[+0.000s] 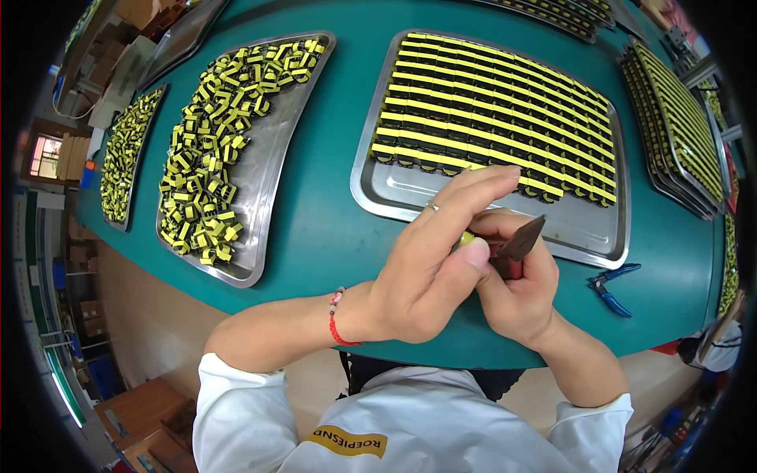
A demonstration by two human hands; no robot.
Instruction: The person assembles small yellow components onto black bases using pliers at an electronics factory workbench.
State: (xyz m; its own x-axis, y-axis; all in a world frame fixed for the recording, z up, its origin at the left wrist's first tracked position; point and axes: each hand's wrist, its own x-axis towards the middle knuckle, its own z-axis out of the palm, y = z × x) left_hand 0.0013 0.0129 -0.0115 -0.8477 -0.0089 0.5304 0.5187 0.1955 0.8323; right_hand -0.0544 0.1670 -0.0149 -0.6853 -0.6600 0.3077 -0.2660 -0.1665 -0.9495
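My left hand [418,268] is closed, its thumb and fingers pinching a small yellow part [467,236], most of which they hide. Close beside it, my right hand [524,296] grips red-handled cutting pliers [524,239], their dark jaws pointing up and to the right. Both hands are held over the near edge of a metal tray [505,217]. In that tray, black and yellow parts [489,102] stand in straight rows. Loose parts of the same colours [201,173] lie heaped in a second metal tray [264,189] on the left.
Blue-handled cutters [613,290] lie on the green table [331,229] right of my hands. Stacked trays of lined-up parts [674,126] stand at the far right. Another tray of loose parts [130,158] sits at the far left, and more filled trays [552,16] are at the back.
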